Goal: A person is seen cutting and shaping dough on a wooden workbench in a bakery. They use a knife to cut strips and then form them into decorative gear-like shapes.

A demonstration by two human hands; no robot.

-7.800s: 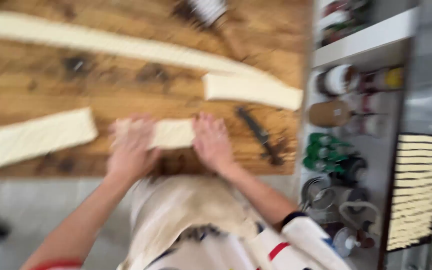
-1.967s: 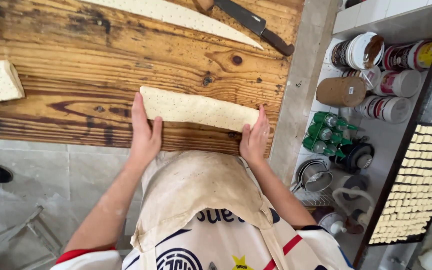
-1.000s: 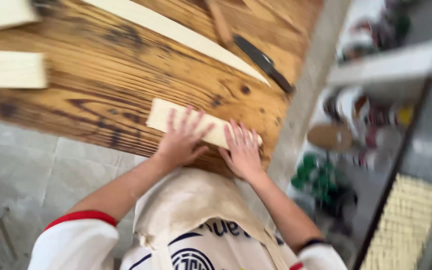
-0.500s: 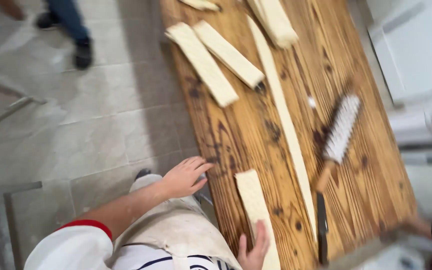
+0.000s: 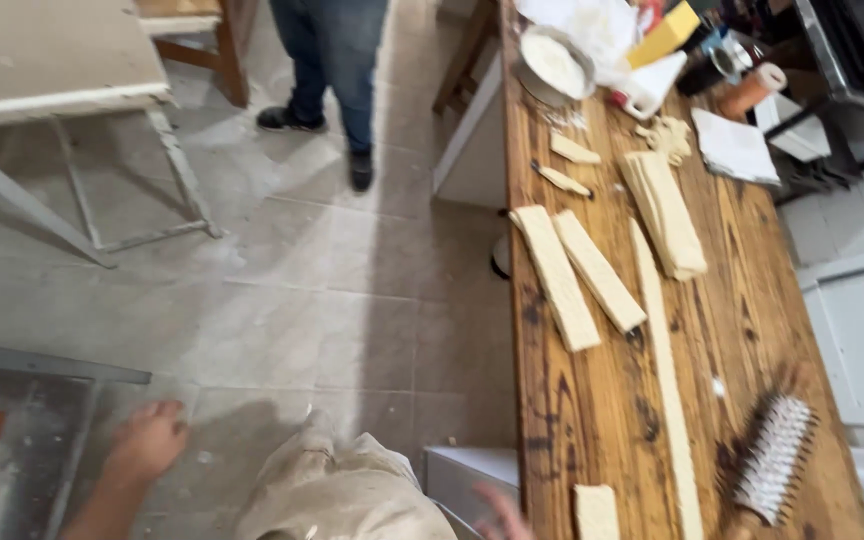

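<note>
Left hand (image 5: 149, 440) hangs low at bottom left, away from the wooden table (image 5: 592, 400), over the tiled floor (image 5: 282, 300) next to a grey metal surface (image 5: 22, 440); fingers loosely curled, holding nothing. Right hand (image 5: 500, 512) at the bottom edge by the table's near corner, blurred, fingers look spread, nothing in it; can't tell if it touches the table edge. Nearest thing: a short dough piece (image 5: 597, 512) on the table just beside the right hand, apart from it.

Rest of table: 1 long thin dough strip (image 5: 664, 370) running lengthwise, 2 flat dough strips (image 5: 577, 275) side by side to its left, a stack of strips (image 5: 667, 210) further up. Spiked roller (image 5: 772, 458) lies at bottom right, near the long strip's lower end. Small dough bits and a knife (image 5: 562, 180) beyond, then a flour bowl (image 5: 554, 65) and white paper (image 5: 734, 145) at the far end.

Beige apron (image 5: 342, 495) at bottom centre. Another person's legs (image 5: 337, 60), dark trousers & shoes, stand on the floor at the top, beside a white table (image 5: 47, 60).
</note>
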